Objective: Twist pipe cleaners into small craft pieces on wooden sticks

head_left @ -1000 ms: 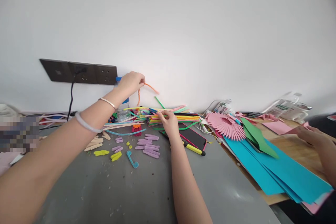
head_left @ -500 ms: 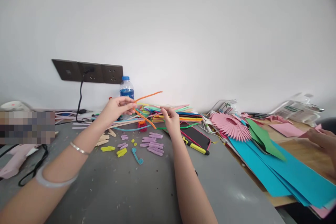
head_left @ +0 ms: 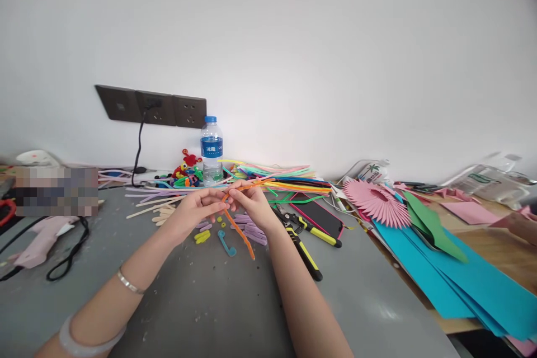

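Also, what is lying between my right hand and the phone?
The pliers and a green strip lie between right hand and phone, in the head view.

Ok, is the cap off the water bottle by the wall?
No, the blue cap is on top of the water bottle.

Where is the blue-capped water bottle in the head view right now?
The bottle stands upright against the wall, left of centre, just right of the dark socket panel and beside the colourful figures.
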Demonstrator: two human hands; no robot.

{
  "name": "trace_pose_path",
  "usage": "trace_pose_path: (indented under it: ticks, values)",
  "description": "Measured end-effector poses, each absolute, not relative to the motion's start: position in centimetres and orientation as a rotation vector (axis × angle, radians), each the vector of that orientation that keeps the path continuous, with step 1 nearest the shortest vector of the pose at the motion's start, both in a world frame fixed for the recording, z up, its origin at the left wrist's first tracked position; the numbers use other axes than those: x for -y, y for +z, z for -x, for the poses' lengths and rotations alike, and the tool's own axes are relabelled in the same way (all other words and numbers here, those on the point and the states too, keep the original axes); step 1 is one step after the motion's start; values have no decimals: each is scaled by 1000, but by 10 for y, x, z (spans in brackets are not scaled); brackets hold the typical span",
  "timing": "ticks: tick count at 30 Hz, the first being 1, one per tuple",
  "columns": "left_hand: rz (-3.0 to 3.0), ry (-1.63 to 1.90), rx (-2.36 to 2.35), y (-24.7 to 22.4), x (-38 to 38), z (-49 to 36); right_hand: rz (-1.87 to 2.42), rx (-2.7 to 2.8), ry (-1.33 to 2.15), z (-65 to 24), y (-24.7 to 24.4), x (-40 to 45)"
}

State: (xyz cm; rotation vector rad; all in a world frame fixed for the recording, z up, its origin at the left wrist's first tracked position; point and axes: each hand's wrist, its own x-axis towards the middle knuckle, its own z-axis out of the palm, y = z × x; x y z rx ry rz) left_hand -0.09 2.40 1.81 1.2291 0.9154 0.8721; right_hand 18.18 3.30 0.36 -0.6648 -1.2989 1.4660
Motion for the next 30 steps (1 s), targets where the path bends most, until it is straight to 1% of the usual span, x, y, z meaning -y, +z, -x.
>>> trace_pose_path:
  ticks: [5, 13, 22, 30]
  values:
    - [-1087, 797, -840, 12, -16, 2, 643, 1218, 1387, -181, 2, -32]
    - [-969, 792, -769, 13, -9, 2, 696, 1207, 1173, -169, 7, -24]
    - [-1000, 756, -732, 12, -8, 2, 702, 1062, 1067, -168, -3, -30]
    - [-1051, 738, -768, 15, -4, -2, 747, 1025, 960, -170, 0, -28]
